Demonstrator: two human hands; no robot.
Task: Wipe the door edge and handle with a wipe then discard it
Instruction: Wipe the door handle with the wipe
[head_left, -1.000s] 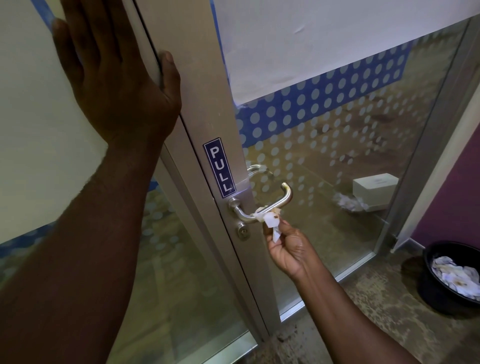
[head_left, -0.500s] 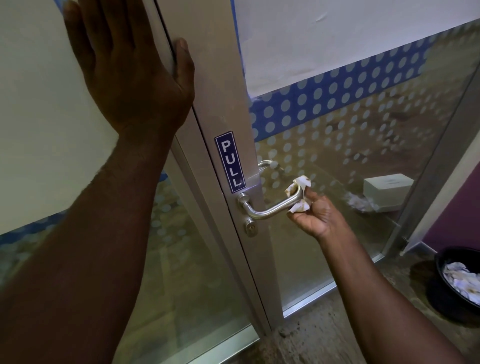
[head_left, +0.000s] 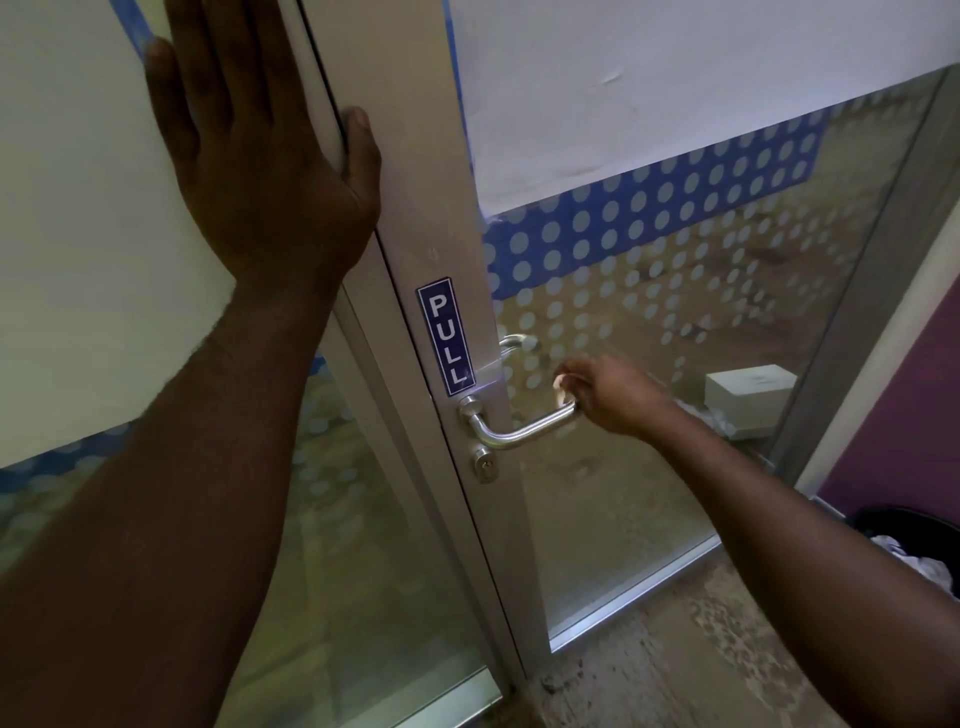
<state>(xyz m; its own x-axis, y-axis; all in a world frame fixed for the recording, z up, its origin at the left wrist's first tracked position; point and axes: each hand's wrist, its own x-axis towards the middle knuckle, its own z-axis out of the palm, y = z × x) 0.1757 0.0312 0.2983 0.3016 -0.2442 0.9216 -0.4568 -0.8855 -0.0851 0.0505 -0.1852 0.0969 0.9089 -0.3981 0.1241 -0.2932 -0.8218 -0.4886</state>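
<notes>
Brushed metal is what you are working on: the lever handle (head_left: 524, 428) is a smooth round tube with a bend at its free end, and your right hand (head_left: 615, 397) has its fingers (head_left: 574, 375) curled over that end. Only a pale scrap of the wipe (head_left: 562, 387) shows between them and the bar, so it is bunched small and pinched in your grip. On a slick tube a wad that small can slide off or slip out and drop to the speckled floor (head_left: 691, 670). I judge bare skin could then rub the metal in place of the tissue. Press down too hard and the lever may turn and spring the latch.

Your left hand (head_left: 260, 156) lies flat and spread on the frosted glass panel (head_left: 78, 234), its thumb hooked round the door edge (head_left: 332, 119), holding nothing. If the door swings, that thumb sits right in the gap. The aluminium frame is matt and flat, with a glossy PULL sticker (head_left: 445, 336). The dark bin (head_left: 914, 545) with crumpled paper stands low to your right, near enough for the throw.
</notes>
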